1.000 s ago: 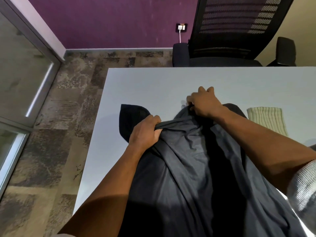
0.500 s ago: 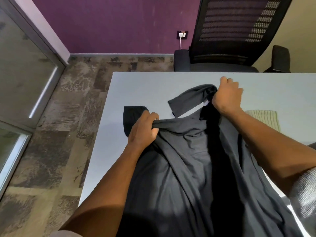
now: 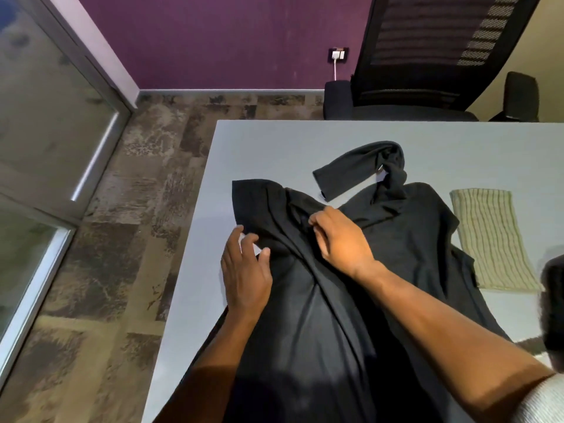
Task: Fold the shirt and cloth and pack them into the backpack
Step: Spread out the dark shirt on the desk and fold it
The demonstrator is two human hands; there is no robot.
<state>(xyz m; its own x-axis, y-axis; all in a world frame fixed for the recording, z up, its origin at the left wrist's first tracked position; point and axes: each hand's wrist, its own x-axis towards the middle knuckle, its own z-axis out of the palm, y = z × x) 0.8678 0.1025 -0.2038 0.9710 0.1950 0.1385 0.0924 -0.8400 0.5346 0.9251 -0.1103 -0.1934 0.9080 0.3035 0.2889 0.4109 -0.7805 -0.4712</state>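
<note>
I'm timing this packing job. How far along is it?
Done: the striped cloth lies folded on the table. In hand: the shirt is spread unfolded, left hand resting open at its sleeve, right hand at the collar. Left: folding the shirt, packing both; no backpack clearly visible.

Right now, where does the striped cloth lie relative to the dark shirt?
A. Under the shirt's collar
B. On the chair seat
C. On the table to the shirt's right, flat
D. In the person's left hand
C: the striped cloth lies flat on the table just right of the dark shirt, untouched by the left hand or the right hand.
</note>
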